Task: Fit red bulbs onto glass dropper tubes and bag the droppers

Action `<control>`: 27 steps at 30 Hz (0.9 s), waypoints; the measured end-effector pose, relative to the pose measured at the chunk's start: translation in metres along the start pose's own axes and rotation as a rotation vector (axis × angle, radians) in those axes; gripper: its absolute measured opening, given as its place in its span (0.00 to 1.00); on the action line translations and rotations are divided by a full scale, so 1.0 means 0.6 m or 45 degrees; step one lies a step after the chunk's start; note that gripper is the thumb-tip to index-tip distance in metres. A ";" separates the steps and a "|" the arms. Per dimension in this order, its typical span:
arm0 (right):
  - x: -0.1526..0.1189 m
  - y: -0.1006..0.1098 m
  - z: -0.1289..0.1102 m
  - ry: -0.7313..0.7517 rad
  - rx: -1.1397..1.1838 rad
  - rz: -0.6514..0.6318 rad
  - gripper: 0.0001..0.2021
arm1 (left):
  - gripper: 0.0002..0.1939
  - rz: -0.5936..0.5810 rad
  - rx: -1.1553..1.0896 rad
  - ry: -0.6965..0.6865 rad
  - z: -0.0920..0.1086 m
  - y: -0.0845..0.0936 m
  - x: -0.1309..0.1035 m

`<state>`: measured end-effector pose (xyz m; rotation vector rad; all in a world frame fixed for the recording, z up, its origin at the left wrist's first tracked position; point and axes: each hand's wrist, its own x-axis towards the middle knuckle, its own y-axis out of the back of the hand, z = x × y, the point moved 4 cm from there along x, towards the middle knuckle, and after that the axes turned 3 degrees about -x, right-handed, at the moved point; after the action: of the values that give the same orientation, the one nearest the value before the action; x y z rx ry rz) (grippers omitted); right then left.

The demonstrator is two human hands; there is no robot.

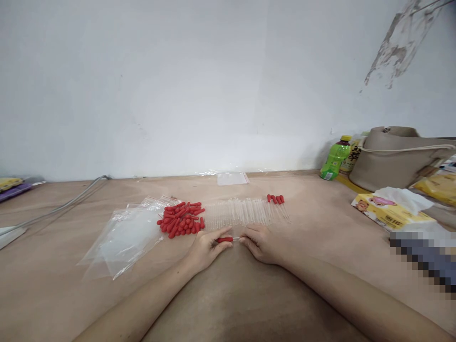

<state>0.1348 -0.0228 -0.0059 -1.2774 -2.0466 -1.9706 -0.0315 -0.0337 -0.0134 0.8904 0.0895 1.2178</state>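
Between thumb and fingers, my left hand [208, 248] pinches a red rubber dropper bulb [225, 240]. My right hand [262, 244] is closed on a thin clear dropper tube [236, 239], whose near end meets the bulb's mouth; its far end is hidden in my fingers. Just beyond my left hand lies a pile of red bulbs [181, 221]. A row of clear tubes [238, 211] is laid out beyond both hands. At its right end lie several droppers [276, 199] with red bulbs on their tubes.
Clear zip bags [124, 237] are spread left of the bulb pile. A small white packet [232, 179] lies near the wall. On the right stand a green bottle [335, 159], a beige bag [388, 159] and a yellow tissue pack [395, 209]. A grey cable [71, 203] crosses the left side.
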 end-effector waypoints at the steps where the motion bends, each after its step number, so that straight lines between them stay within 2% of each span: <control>1: 0.002 0.002 0.000 0.017 -0.031 -0.013 0.10 | 0.20 0.000 0.012 0.008 0.001 0.000 0.001; 5: 0.012 0.020 0.000 0.099 -0.218 -0.070 0.09 | 0.18 -0.062 0.090 -0.030 0.017 0.000 0.005; 7: 0.015 0.036 0.011 0.053 -0.264 -0.103 0.09 | 0.17 -0.096 0.145 -0.080 0.028 0.001 0.006; 10: 0.014 0.063 0.050 -0.074 -0.258 -0.162 0.08 | 0.19 -0.098 0.206 -0.116 0.035 0.004 0.005; 13: 0.007 0.092 0.110 -0.337 -0.242 -0.098 0.10 | 0.17 -0.104 0.235 -0.140 0.032 0.003 0.004; 17: -0.020 0.117 0.192 -0.958 -0.275 0.025 0.14 | 0.14 -0.145 0.269 -0.168 0.026 -0.002 0.004; 19: -0.033 0.119 0.214 -1.151 -0.312 0.054 0.14 | 0.14 -0.152 0.278 -0.173 0.024 -0.003 0.005; 23: -0.050 0.108 0.233 -1.324 -0.343 0.014 0.14 | 0.14 -0.162 0.274 -0.174 0.025 -0.003 0.006; 27: -0.058 0.099 0.238 -1.374 -0.349 -0.034 0.15 | 0.14 -0.154 0.268 -0.173 0.025 -0.002 0.006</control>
<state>0.2625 0.0713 -0.0045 -2.8389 -2.0793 -1.7613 -0.0214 -0.0390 -0.0026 1.1335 0.1621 1.0452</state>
